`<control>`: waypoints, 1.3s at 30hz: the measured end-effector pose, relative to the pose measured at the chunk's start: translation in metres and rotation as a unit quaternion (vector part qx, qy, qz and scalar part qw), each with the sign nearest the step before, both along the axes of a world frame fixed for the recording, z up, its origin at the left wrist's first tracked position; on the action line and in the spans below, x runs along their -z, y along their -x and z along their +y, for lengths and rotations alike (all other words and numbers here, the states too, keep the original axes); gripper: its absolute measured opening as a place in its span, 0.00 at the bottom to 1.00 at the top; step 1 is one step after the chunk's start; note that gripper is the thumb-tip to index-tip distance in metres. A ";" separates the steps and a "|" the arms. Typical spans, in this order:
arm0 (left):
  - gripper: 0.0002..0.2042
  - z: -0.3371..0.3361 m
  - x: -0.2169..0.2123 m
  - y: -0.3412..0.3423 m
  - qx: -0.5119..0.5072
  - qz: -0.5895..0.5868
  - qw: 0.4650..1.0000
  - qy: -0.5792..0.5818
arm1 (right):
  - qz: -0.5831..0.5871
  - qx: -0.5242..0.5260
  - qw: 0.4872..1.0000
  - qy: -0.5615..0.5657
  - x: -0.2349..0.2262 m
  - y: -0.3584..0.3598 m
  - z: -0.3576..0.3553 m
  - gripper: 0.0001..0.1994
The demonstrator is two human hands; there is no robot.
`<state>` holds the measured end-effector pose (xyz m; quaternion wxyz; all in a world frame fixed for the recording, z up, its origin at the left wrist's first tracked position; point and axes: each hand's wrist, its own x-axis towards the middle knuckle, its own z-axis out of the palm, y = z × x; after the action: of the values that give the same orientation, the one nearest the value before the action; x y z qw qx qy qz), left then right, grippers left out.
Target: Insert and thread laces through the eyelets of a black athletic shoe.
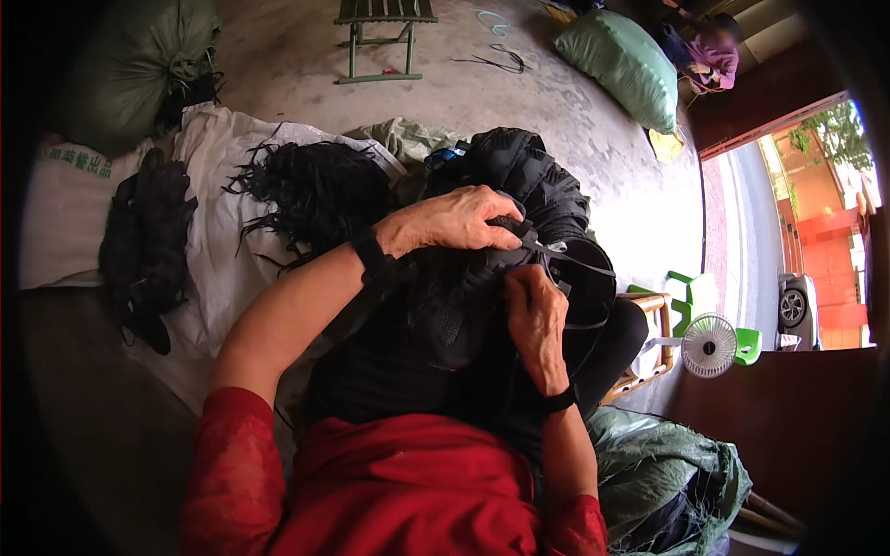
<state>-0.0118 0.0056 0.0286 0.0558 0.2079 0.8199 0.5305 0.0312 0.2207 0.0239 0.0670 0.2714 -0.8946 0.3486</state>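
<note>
Over my lap my left hand [452, 221] is closed on a black fabric piece [508, 225], its thumb and fingers pressing the edge. Just below it, my right hand [538, 320] has its fingers curled into a pinch; what they hold is hidden. Between the hands are a dark strap and a small pale strip [554, 247]. Beyond them lies a bundle of ribbed black pieces [527, 171], with thin cords looping down at its right. A dark mesh-like patch [445, 329] shows on the black material over my lap.
A stringy black heap [320, 190] and a black bundle [148, 241] lie on white sacking [218, 157] at left. Green sacks [626, 69] stand around. A folding stool [385, 18] is ahead; a small fan [710, 346] is at right. Another person [714, 56] sits far right.
</note>
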 end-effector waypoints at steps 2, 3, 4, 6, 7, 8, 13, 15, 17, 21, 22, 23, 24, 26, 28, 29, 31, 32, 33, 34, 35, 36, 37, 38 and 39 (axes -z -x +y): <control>0.24 0.002 0.002 0.000 -0.013 0.023 0.999 0.034 | -0.100 -0.017 0.993 0.054 0.000 0.007 0.004 0.03; 0.25 0.003 0.003 0.000 -0.023 0.045 0.996 0.069 | -0.198 -0.032 0.974 0.107 -0.001 0.008 0.005 0.02; 0.25 0.005 -0.003 -0.001 -0.018 0.005 0.997 0.078 | -0.192 -0.040 0.977 0.088 -0.004 0.008 0.005 0.02; 0.25 0.008 -0.002 0.000 -0.021 0.018 0.996 0.080 | -0.170 -0.043 0.981 0.078 -0.005 0.009 0.002 0.02; 0.25 0.007 -0.002 0.001 -0.025 0.031 0.996 0.085 | -0.147 -0.048 0.985 0.071 -0.005 0.010 -0.001 0.03; 0.25 0.008 -0.001 0.001 -0.026 0.032 0.996 0.085 | -0.134 -0.031 0.987 0.085 -0.002 0.008 -0.004 0.03; 0.25 0.011 0.005 0.000 -0.056 -0.006 0.997 0.045 | -0.206 0.067 0.969 0.115 -0.003 0.004 -0.008 0.12; 0.25 0.014 0.007 0.002 -0.063 -0.015 0.997 0.047 | -0.092 0.043 0.995 0.010 0.001 0.007 -0.010 0.15; 0.24 0.014 0.011 0.003 -0.067 -0.025 0.996 0.050 | 0.031 0.023 0.997 -0.063 -0.009 0.007 -0.024 0.16; 0.24 0.006 0.011 -0.003 -0.044 -0.090 0.994 -0.046 | 0.130 0.008 0.972 -0.194 -0.016 0.010 -0.028 0.13; 0.24 0.006 0.015 -0.009 -0.034 -0.017 0.996 -0.077 | 0.140 -0.002 0.970 -0.198 -0.016 0.014 -0.022 0.12; 0.25 0.006 0.020 -0.015 -0.023 0.056 0.992 -0.107 | 0.150 -0.011 0.968 -0.202 -0.016 0.019 -0.017 0.12; 0.29 0.007 0.026 -0.022 0.013 0.125 0.988 -0.087 | 0.199 0.003 0.965 -0.168 -0.019 0.025 -0.015 0.11; 0.28 0.019 0.031 -0.039 -0.055 0.235 0.970 0.015 | 0.166 -0.021 0.984 -0.057 -0.053 0.036 -0.019 0.12; 0.19 0.033 0.027 -0.043 -0.148 0.317 0.937 0.000 | -0.204 -0.035 0.938 0.278 -0.126 0.015 -0.044 0.21; 0.19 0.038 0.035 -0.041 -0.147 0.317 0.937 -0.001 | -0.253 -0.107 0.894 0.355 -0.157 0.001 -0.055 0.21; 0.14 0.045 0.055 -0.035 -0.233 0.280 0.931 -0.009 | -0.313 -0.353 0.780 0.411 -0.190 -0.018 -0.072 0.23; 0.10 0.041 0.052 -0.040 -0.234 0.312 0.921 0.012 | -0.322 -0.399 0.721 0.467 -0.180 -0.025 -0.080 0.28; 0.10 0.040 0.052 -0.039 -0.229 0.313 0.922 0.008 | -0.274 -0.422 0.779 0.374 -0.176 -0.027 -0.081 0.25; 0.09 0.032 0.054 -0.043 -0.244 0.267 0.924 -0.124 | -0.243 -0.383 0.840 0.298 -0.164 -0.034 -0.080 0.17; 0.08 0.028 0.055 -0.044 -0.249 0.220 0.906 -0.260 | -0.205 -0.336 0.894 0.214 -0.146 -0.042 -0.074 0.11; 0.10 0.023 0.045 -0.046 -0.286 0.180 0.907 -0.252 | -0.182 -0.294 0.929 0.135 -0.112 -0.044 -0.058 0.09; 0.20 0.018 0.037 -0.047 -0.280 0.029 0.893 -0.351 | -0.153 -0.244 0.957 0.037 -0.074 -0.045 -0.044 0.09; 0.20 0.010 0.045 -0.045 -0.266 -0.014 0.857 -0.441 | -0.066 -0.243 0.967 -0.025 -0.041 -0.049 -0.032 0.10; 0.20 0.000 0.054 -0.045 -0.253 -0.056 0.812 -0.523 | 0.019 -0.243 0.966 -0.081 -0.018 -0.055 -0.022 0.12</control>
<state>0.0337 0.0056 -0.0253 -0.1514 -0.0392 0.4376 0.8855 0.0865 0.1983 0.0420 -0.0254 0.4919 -0.8256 0.2753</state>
